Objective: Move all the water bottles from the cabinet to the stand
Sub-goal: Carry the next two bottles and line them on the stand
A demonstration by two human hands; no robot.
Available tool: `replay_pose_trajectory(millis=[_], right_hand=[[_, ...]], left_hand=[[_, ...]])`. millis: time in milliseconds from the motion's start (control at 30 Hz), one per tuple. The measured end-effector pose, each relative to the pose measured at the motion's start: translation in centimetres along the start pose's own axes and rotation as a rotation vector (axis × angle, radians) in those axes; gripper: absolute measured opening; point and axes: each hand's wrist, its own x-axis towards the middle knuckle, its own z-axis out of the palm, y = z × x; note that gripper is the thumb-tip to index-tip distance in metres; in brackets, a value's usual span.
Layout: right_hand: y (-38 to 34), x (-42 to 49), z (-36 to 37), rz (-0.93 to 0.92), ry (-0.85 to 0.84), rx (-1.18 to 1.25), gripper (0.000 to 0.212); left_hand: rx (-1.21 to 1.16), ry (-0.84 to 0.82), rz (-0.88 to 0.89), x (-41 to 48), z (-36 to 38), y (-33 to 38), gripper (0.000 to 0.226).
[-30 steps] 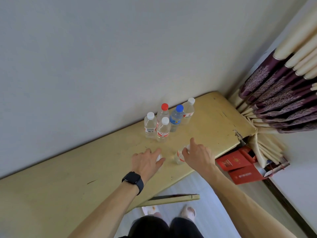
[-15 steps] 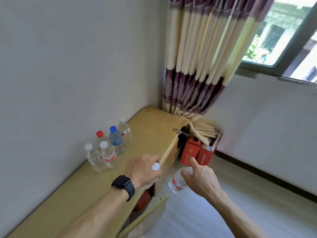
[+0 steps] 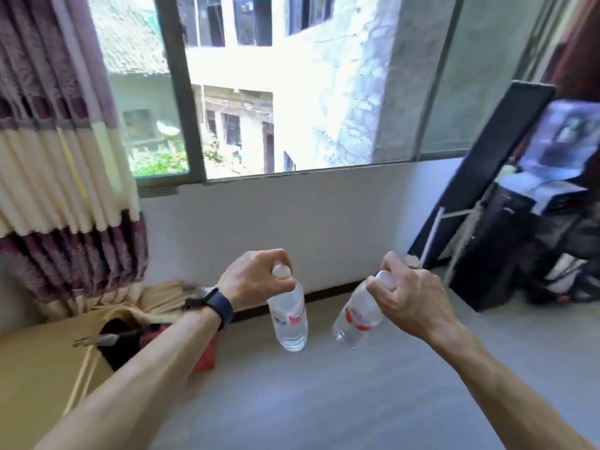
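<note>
My left hand (image 3: 251, 277) grips the white cap end of a clear water bottle (image 3: 290, 319) with a red and white label; the bottle hangs nearly upright in the air over the floor. My right hand (image 3: 407, 298) holds a second clear water bottle (image 3: 355, 319) by its neck, tilted with its base down and to the left. The two bottles hang apart, side by side. A corner of the yellow cabinet (image 3: 35, 368) shows at the lower left. The other bottles on it are out of view. A black watch sits on my left wrist.
A window (image 3: 292, 86) and white wall are straight ahead. A purple and cream curtain (image 3: 61, 157) hangs at the left, with red boxes (image 3: 204, 355) below it. A dark board (image 3: 480, 186) leans by black shelving (image 3: 535, 241) at the right. Grey floor (image 3: 308, 401) spreads below.
My view has swung right from the cabinet toward the window. Both hands lifted a bottle off the cabinet top and now carry them in the air over the floor.
</note>
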Motion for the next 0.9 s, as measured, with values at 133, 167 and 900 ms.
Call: replay_pose_trajectory(millis=[133,167,900], right_hand=[[7.6,-1.5,-7.3,0.144,0.170,-0.095,0.029],[9.3,-1.9,-8.7,0.197,0.191,-0.117,0.031],[33.4,-5.8,-19.3,1.184,0.368,-0.656,0.058]], left_hand=[[-0.010,-0.066,0.220,6.0,4.1,9.7,0.027],[-0.011,-0.082,0.269,7.4,5.0,12.0,0.027],[-0.174,-0.455,0.818,25.6,26.3,42.8,0.033]])
